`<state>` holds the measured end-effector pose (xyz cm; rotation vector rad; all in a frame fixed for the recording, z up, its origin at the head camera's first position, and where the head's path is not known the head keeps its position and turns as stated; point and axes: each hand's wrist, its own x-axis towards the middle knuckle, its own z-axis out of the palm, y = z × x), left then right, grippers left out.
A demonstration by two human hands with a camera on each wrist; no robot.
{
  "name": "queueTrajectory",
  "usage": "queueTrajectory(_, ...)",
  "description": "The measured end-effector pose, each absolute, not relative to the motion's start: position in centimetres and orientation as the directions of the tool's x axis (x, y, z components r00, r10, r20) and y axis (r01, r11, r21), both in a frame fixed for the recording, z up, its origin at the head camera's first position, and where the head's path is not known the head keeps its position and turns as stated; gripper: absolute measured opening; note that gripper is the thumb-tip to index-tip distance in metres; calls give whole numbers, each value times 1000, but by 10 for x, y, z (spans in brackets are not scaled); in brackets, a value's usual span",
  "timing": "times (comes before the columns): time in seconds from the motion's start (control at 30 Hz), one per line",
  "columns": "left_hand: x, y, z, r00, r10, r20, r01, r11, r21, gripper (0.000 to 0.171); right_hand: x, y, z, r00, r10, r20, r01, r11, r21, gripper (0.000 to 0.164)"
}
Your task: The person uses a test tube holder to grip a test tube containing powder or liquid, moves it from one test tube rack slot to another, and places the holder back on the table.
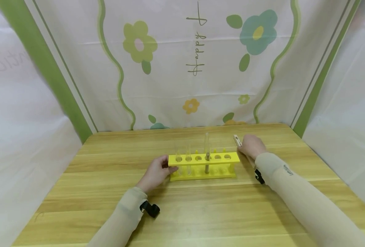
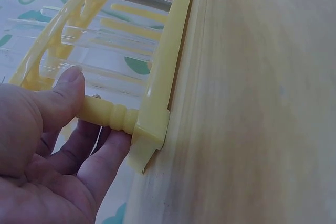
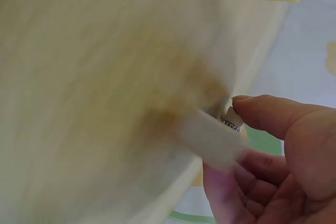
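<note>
A yellow test tube rack [image 1: 204, 159] stands on the wooden table. My left hand [image 1: 156, 172] grips its left end. In the left wrist view, the thumb and fingers curl about the ridged end post [image 2: 107, 114]. Two clear test tubes [image 1: 188, 151] stand in the leftmost holes, and a taller test tube [image 1: 207, 140] with dark grey contents stands further right. Beyond the rack's right end, my right hand [image 1: 252, 146] holds a wooden test tube holder [image 1: 237, 140]. Its metal spring [image 3: 231, 125] shows between thumb and fingers in the right wrist view, where the front end is blurred.
The wooden table [image 1: 182, 209] reaches back to a hanging cloth [image 1: 170, 79] printed with flowers. Pale cloth sides [image 1: 25, 144] flank the table. Short yellow pegs [image 1: 224, 150] rise behind the rack's top shelf.
</note>
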<state>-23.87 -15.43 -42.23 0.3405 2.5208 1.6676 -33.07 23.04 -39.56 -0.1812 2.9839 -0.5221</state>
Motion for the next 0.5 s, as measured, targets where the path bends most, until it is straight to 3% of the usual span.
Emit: queueTrajectory(0.5, -239, -153, -422, -970, 241, 37, 128, 376, 918, 24, -337, 228, -402, -986, -111, -124, -63, 938, -342, 22)
